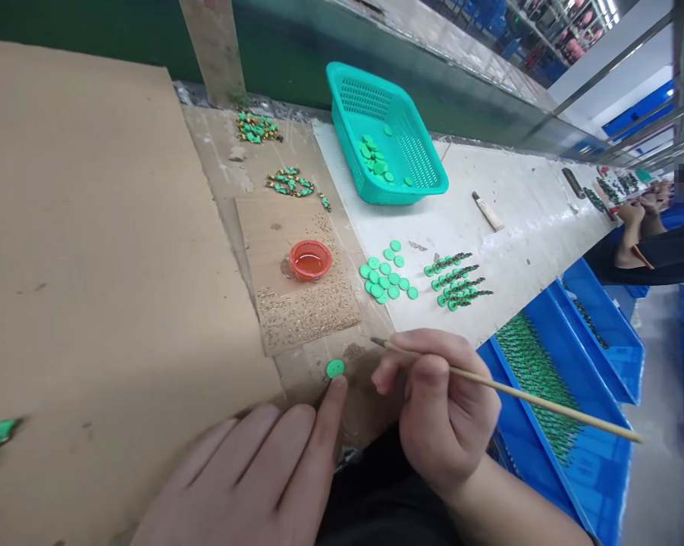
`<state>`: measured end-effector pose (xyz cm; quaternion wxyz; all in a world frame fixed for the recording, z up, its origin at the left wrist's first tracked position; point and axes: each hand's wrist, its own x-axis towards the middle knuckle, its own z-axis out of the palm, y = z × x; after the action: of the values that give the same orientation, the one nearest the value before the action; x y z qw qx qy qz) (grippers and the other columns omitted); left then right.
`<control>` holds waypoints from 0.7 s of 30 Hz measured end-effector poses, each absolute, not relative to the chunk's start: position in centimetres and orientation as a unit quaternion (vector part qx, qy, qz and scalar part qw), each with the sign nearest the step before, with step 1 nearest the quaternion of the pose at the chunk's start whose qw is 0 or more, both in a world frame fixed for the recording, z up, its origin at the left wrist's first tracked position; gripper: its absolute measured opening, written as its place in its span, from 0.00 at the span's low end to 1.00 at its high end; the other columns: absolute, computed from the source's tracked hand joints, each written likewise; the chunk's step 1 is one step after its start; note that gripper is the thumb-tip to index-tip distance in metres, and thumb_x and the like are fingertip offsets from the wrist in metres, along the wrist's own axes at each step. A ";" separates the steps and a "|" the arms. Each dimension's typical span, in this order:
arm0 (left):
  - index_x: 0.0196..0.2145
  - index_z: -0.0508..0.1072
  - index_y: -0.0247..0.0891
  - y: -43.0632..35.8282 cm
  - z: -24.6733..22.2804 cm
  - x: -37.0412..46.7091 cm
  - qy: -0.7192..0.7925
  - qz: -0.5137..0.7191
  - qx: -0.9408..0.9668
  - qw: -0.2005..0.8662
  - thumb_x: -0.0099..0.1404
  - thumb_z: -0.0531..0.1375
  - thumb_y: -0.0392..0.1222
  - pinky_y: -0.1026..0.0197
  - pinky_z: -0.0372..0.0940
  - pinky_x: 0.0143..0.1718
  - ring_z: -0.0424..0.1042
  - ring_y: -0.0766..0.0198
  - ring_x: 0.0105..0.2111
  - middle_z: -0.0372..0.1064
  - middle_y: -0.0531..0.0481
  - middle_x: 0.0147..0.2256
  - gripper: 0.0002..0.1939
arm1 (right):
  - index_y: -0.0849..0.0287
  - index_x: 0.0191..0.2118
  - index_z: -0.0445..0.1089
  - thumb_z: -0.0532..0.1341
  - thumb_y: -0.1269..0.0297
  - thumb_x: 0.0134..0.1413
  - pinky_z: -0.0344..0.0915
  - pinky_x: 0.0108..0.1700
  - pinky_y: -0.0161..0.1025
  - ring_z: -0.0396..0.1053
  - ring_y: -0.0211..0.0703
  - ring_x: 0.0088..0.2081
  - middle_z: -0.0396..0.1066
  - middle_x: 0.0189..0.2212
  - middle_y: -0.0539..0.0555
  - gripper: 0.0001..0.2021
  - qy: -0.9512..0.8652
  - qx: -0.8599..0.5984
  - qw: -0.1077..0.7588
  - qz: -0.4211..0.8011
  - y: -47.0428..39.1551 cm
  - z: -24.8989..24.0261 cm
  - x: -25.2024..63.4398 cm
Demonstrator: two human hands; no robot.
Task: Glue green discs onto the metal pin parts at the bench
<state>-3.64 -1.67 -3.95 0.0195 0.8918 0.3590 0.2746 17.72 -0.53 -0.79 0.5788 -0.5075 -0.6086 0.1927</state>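
Note:
My right hand (pixel 447 402) is closed around a thin wooden paintbrush (pixel 513 390), its dark tip pointing left above the worktop. The index fingertip of my left hand (pixel 262 470) rests against the lower edge of a round green disc (pixel 335 369) with small holes, like a button. That hand lies palm down with the index finger stretched out; the other fingertips are partly hidden. Just beyond, a small red dish (pixel 311 260) of liquid stands on a speckled cardboard piece (pixel 296 322). More loose green discs (pixel 384 280) lie past it, beside several discs bearing dark twisted pieces (pixel 459 280).
A turquoise basket (pixel 390 136) with green discs stands at the back. Small green-and-yellow figures (pixel 290 182) lie in piles near it. A tube (pixel 488 211) lies on the white surface. Blue bins (pixel 563 402) stand at right, and another person (pixel 660 243) sits farther along.

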 end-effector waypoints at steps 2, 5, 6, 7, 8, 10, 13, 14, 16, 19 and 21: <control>0.73 0.72 0.31 -1.6 -3.6 -3.6 0.361 0.279 0.890 0.016 0.78 0.54 0.30 0.48 0.63 0.42 0.73 0.54 0.39 0.79 0.46 0.41 0.29 | 0.53 0.57 0.81 0.62 0.72 0.81 0.83 0.42 0.38 0.83 0.40 0.37 0.86 0.40 0.52 0.11 -0.674 -0.500 0.495 0.226 0.0 -0.1 18.5; 0.70 0.75 0.33 -1.2 -3.0 -3.5 0.351 0.260 0.900 0.003 0.78 0.54 0.30 0.50 0.66 0.42 0.77 0.55 0.42 0.80 0.45 0.43 0.26 | 0.53 0.53 0.79 0.64 0.77 0.75 0.83 0.54 0.46 0.84 0.46 0.48 0.87 0.46 0.54 0.12 -0.763 -0.452 0.405 0.221 0.8 0.2 19.5; 0.69 0.75 0.33 -1.1 -2.8 -3.5 0.352 0.255 0.901 0.002 0.78 0.54 0.30 0.50 0.67 0.43 0.78 0.55 0.42 0.80 0.45 0.43 0.25 | 0.53 0.53 0.78 0.63 0.78 0.75 0.82 0.55 0.47 0.83 0.46 0.48 0.86 0.46 0.54 0.12 -0.776 -0.442 0.395 0.216 1.0 0.0 19.7; 0.68 0.76 0.34 -1.1 -2.5 -3.5 0.353 0.253 0.901 0.004 0.79 0.54 0.30 0.51 0.69 0.43 0.78 0.55 0.42 0.80 0.45 0.43 0.25 | 0.53 0.53 0.77 0.62 0.78 0.74 0.81 0.55 0.47 0.83 0.46 0.48 0.86 0.46 0.55 0.13 -0.784 -0.436 0.387 0.212 1.1 -0.2 19.8; 0.68 0.76 0.34 -1.1 -2.2 -3.5 0.353 0.254 0.900 0.011 0.80 0.54 0.30 0.52 0.70 0.44 0.79 0.56 0.42 0.81 0.45 0.44 0.24 | 0.53 0.53 0.77 0.62 0.78 0.74 0.81 0.55 0.47 0.82 0.46 0.48 0.86 0.46 0.54 0.12 -0.790 -0.433 0.381 0.208 1.2 -0.5 19.8; 0.68 0.76 0.38 -1.6 -1.7 -3.9 0.358 0.262 0.895 0.047 0.82 0.54 0.31 0.55 0.73 0.46 0.81 0.58 0.43 0.82 0.47 0.45 0.23 | 0.53 0.51 0.76 0.63 0.77 0.73 0.80 0.55 0.46 0.81 0.46 0.47 0.86 0.45 0.54 0.11 -0.798 -0.430 0.373 0.198 1.3 -0.8 19.8; 0.68 0.76 0.45 -2.9 -1.4 -5.4 0.420 0.279 0.850 0.151 0.86 0.57 0.42 0.62 0.77 0.47 0.84 0.62 0.44 0.85 0.49 0.48 0.19 | 0.53 0.51 0.75 0.63 0.79 0.69 0.79 0.56 0.47 0.82 0.48 0.48 0.86 0.46 0.54 0.14 -0.801 -0.420 0.383 0.188 1.3 -0.8 19.7; 0.67 0.76 0.47 -3.3 -1.5 -6.1 0.460 0.283 0.819 0.193 0.86 0.58 0.48 0.63 0.78 0.45 0.85 0.62 0.42 0.85 0.51 0.47 0.18 | 0.53 0.52 0.75 0.62 0.80 0.67 0.79 0.57 0.47 0.82 0.48 0.50 0.86 0.48 0.55 0.16 -0.804 -0.410 0.387 0.190 1.3 -0.7 19.7; 0.62 0.78 0.47 -3.9 -1.8 -7.7 0.538 0.291 0.742 0.273 0.82 0.63 0.58 0.65 0.78 0.38 0.85 0.61 0.37 0.84 0.53 0.41 0.19 | 0.54 0.53 0.75 0.62 0.82 0.65 0.79 0.58 0.46 0.83 0.48 0.52 0.87 0.49 0.55 0.18 -0.812 -0.386 0.390 0.197 1.5 -0.5 19.6; 0.48 0.80 0.46 -3.8 -1.8 -9.6 0.594 0.292 0.653 0.368 0.74 0.70 0.67 0.65 0.76 0.31 0.82 0.61 0.31 0.80 0.54 0.33 0.23 | 0.54 0.50 0.75 0.63 0.80 0.69 0.79 0.54 0.44 0.82 0.46 0.47 0.87 0.45 0.53 0.13 -0.821 -0.378 0.387 0.179 1.6 -0.5 19.4; 0.41 0.81 0.44 -3.3 -1.3 -10.1 0.610 0.287 0.615 0.409 0.69 0.73 0.71 0.65 0.74 0.27 0.79 0.61 0.27 0.78 0.54 0.29 0.26 | 0.54 0.47 0.75 0.64 0.77 0.73 0.79 0.52 0.44 0.80 0.47 0.45 0.86 0.41 0.53 0.09 -0.819 -0.397 0.385 0.156 1.5 -0.6 19.1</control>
<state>-10.06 -3.34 -1.35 0.4090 0.6149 0.6100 0.2871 19.11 1.53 -0.60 0.3850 -0.3967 -0.8185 0.1563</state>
